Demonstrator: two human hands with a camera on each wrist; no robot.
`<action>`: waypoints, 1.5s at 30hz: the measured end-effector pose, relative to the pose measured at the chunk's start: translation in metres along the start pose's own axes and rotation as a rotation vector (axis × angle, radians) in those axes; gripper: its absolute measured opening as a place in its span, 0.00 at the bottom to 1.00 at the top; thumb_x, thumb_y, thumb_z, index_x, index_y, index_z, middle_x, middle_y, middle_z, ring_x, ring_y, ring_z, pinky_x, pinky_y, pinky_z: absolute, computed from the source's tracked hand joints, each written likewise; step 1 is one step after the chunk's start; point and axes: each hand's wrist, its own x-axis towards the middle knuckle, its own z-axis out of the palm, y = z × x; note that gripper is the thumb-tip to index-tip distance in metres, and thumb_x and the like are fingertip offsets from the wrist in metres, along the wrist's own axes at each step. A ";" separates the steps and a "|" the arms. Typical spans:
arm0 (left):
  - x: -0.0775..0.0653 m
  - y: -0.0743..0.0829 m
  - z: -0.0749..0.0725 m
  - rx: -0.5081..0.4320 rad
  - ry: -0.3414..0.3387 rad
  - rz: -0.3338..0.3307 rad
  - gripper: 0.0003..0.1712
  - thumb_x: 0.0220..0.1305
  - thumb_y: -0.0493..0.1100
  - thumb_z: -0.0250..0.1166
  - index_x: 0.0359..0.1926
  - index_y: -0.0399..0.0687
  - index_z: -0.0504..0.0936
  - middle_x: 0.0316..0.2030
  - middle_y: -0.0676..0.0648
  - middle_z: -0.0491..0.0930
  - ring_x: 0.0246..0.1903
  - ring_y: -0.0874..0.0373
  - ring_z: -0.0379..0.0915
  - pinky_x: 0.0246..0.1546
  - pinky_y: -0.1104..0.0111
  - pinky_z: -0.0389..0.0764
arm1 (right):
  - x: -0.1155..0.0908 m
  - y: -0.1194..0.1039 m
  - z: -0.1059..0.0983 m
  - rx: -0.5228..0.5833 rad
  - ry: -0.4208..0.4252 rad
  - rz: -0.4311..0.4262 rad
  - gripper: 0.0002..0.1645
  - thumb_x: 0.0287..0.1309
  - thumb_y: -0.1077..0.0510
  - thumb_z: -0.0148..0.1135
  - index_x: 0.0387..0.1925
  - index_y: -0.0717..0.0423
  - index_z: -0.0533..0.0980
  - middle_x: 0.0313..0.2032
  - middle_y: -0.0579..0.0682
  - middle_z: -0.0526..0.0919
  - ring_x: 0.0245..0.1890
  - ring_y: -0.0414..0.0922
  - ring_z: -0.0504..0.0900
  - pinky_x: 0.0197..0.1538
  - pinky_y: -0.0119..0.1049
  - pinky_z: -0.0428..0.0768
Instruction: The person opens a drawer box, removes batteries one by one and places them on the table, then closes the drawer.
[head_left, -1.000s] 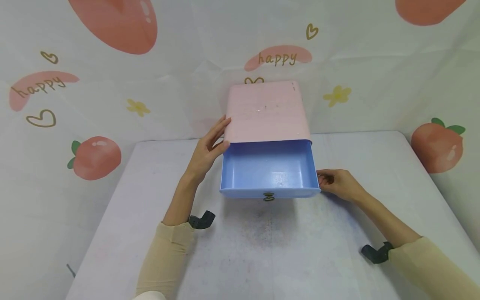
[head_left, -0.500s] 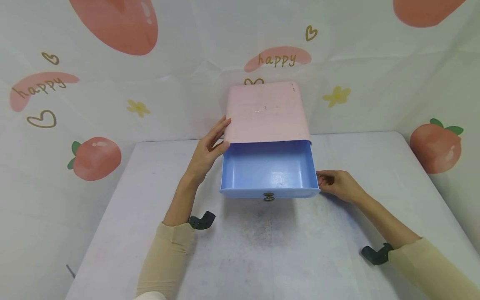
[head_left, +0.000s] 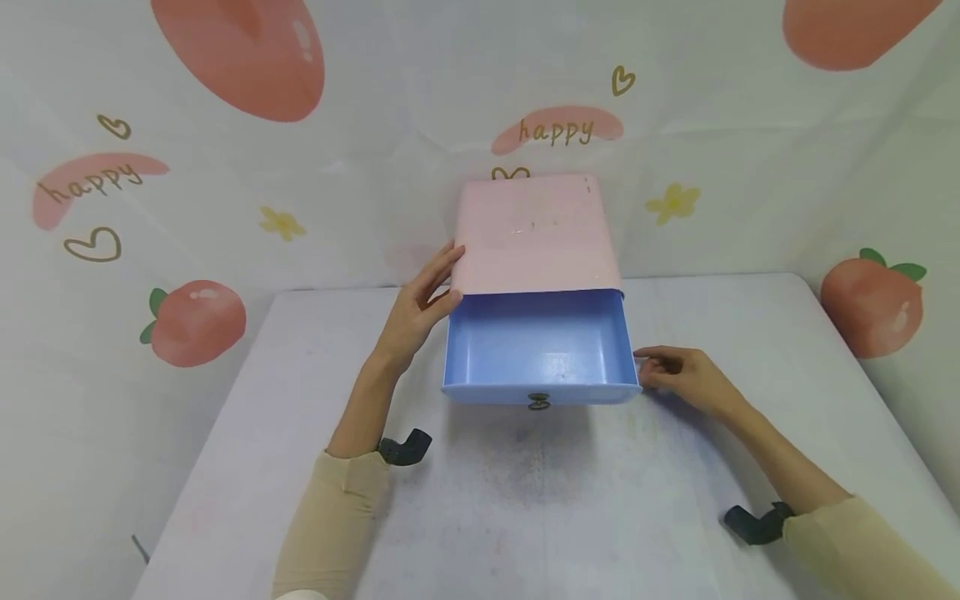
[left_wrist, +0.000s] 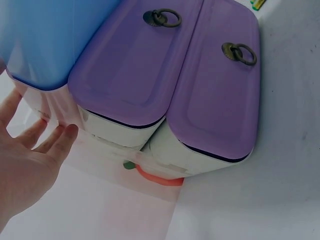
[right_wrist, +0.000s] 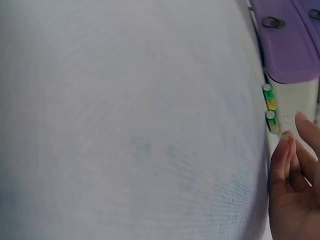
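Observation:
A storage cabinet with a pink top (head_left: 534, 237) stands at the back of the table, its upper blue drawer (head_left: 538, 394) pulled out and bare inside. In the left wrist view, two purple drawer fronts (left_wrist: 132, 65) with ring pulls sit pushed in below the blue one. My left hand (head_left: 408, 321) rests its spread fingers against the cabinet's left side. On the other side, my right hand (head_left: 690, 377) is low beside the blue drawer, fingers loosely bent, nothing visible in them. Close to its fingertips lie small green and yellow pieces (right_wrist: 270, 107) with white round ends, kind unclear.
A white table (head_left: 517, 533) carries the cabinet. Behind it hangs a white backdrop (head_left: 360, 208) printed with peaches, hearts and flowers. Black curved mounts sit at the left wrist (head_left: 406, 447) and the right wrist (head_left: 757, 525).
The head view has tilted up slightly, so everything sits a little lower. My right hand's fingers look slightly further apart; left hand and drawer keep their places.

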 end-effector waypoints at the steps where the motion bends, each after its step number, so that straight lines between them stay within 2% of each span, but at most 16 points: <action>1: 0.000 0.000 0.000 -0.002 -0.001 -0.002 0.33 0.71 0.42 0.60 0.74 0.55 0.64 0.76 0.58 0.53 0.73 0.56 0.54 0.70 0.56 0.62 | -0.002 -0.001 -0.001 0.020 -0.001 0.004 0.24 0.62 0.57 0.68 0.58 0.63 0.77 0.36 0.53 0.85 0.34 0.39 0.80 0.35 0.28 0.78; 6: -0.001 0.000 -0.001 -0.005 0.004 -0.007 0.33 0.71 0.40 0.59 0.74 0.55 0.65 0.76 0.58 0.54 0.72 0.57 0.54 0.70 0.58 0.62 | -0.010 -0.007 -0.003 0.075 -0.002 0.008 0.23 0.63 0.56 0.68 0.57 0.62 0.78 0.36 0.52 0.84 0.33 0.39 0.81 0.32 0.30 0.77; 13: 0.000 0.001 -0.001 -0.005 0.004 -0.010 0.33 0.70 0.42 0.60 0.74 0.56 0.65 0.76 0.59 0.54 0.72 0.58 0.55 0.70 0.58 0.63 | -0.019 -0.014 -0.003 0.085 0.019 0.007 0.23 0.63 0.54 0.68 0.56 0.62 0.78 0.38 0.52 0.85 0.35 0.41 0.83 0.36 0.31 0.81; 21: 0.001 0.001 0.000 0.002 0.010 -0.008 0.33 0.70 0.42 0.60 0.74 0.55 0.65 0.75 0.58 0.54 0.72 0.58 0.55 0.69 0.58 0.63 | -0.028 -0.028 0.000 0.132 0.034 -0.079 0.19 0.63 0.61 0.66 0.54 0.65 0.78 0.40 0.50 0.86 0.37 0.43 0.85 0.39 0.28 0.82; 25: 0.002 0.002 0.000 -0.002 0.009 -0.009 0.33 0.70 0.43 0.61 0.74 0.54 0.65 0.76 0.57 0.54 0.73 0.57 0.54 0.70 0.58 0.62 | -0.031 -0.034 0.000 0.116 0.053 -0.113 0.18 0.63 0.63 0.66 0.53 0.65 0.78 0.39 0.48 0.86 0.37 0.40 0.84 0.40 0.26 0.81; 32: 0.001 0.003 0.000 0.000 0.013 -0.013 0.33 0.71 0.41 0.60 0.74 0.53 0.65 0.76 0.56 0.54 0.73 0.55 0.54 0.70 0.58 0.61 | -0.038 -0.044 0.001 0.146 0.082 -0.129 0.18 0.62 0.64 0.66 0.53 0.68 0.78 0.40 0.47 0.86 0.38 0.37 0.84 0.43 0.25 0.81; 40: 0.001 0.004 0.001 -0.017 0.008 -0.014 0.33 0.71 0.40 0.60 0.74 0.52 0.64 0.76 0.55 0.53 0.73 0.55 0.53 0.70 0.58 0.61 | -0.049 -0.055 0.004 0.219 0.101 -0.162 0.15 0.62 0.68 0.65 0.50 0.68 0.78 0.41 0.49 0.86 0.40 0.40 0.85 0.44 0.27 0.82; 45: 0.001 0.003 0.000 -0.011 0.009 -0.015 0.33 0.70 0.42 0.60 0.74 0.54 0.65 0.76 0.56 0.54 0.73 0.55 0.54 0.70 0.58 0.61 | -0.056 -0.063 0.006 0.238 0.103 -0.181 0.12 0.61 0.69 0.65 0.47 0.66 0.79 0.40 0.47 0.86 0.40 0.41 0.85 0.43 0.27 0.82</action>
